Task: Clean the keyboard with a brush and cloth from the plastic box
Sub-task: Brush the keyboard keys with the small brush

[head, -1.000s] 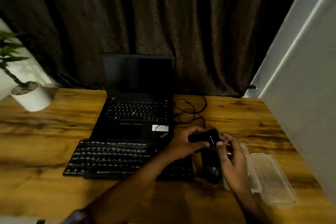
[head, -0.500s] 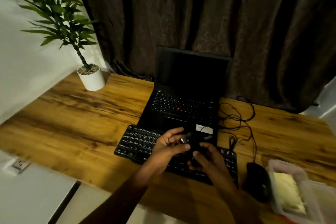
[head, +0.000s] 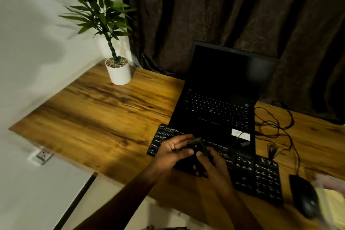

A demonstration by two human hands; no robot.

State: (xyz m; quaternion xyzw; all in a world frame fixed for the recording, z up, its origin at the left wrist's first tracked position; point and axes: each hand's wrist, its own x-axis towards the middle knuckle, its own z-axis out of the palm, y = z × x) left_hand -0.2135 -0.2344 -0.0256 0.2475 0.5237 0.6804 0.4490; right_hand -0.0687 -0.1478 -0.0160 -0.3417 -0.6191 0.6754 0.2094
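Head view: two hands, one tool, one keyboard. The left hand (head: pixel 173 150) curls thumb and fingers round a small black oblong tool (head: pixel 197 146); the right hand (head: pixel 214 164) pinches its near end, above the flat black plastic keyboard (head: pixel 257 172) on the wooden table (head: pixel 104 117). Its bristles cannot be made out. The blurred clear plastic box (head: pixel 330 183) holding one yellow cloth (head: pixel 334 203) is cut off at right, beside one black mouse (head: pixel 304 198). One open black laptop (head: pixel 220 110) stands behind

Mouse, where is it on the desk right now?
In the head view the black mouse sits lower right on the wooden desk, just right of the external keyboard and left of the plastic box.
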